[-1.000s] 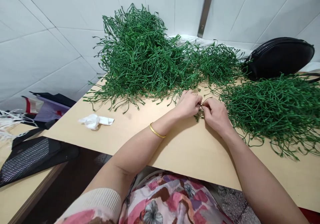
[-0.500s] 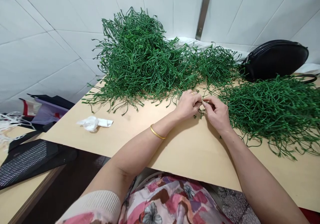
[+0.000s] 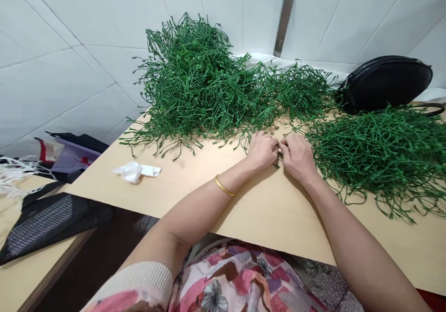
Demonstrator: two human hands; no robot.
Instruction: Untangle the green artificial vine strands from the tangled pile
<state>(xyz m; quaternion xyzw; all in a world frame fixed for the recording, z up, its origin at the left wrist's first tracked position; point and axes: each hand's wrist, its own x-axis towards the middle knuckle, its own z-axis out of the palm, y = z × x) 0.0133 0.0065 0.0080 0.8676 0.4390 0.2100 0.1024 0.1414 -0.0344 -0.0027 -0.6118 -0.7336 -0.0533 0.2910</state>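
My left hand (image 3: 262, 150) and my right hand (image 3: 297, 157) meet fingertip to fingertip over the light wooden table (image 3: 244, 200). Both are closed in a pinch on a small green plastic sprig (image 3: 278, 158) that pokes out between and below them. A gold bangle (image 3: 224, 187) circles my left wrist. A tall heap of green artificial stems (image 3: 195, 84) lies just behind my left hand. A flatter heap of the same stems (image 3: 379, 149) spreads to the right of my right hand.
A black handbag (image 3: 386, 82) sits at the back right against the white tiled wall. A crumpled white wrapper (image 3: 135, 171) lies on the table's left part. Lower left, a second table holds a black mesh bag (image 3: 45, 219) and folded bags (image 3: 69, 152).
Both hands stay pinched together on the sprig, with small finger shifts; my right fingers have curled closer to the left. The view has drifted slightly.
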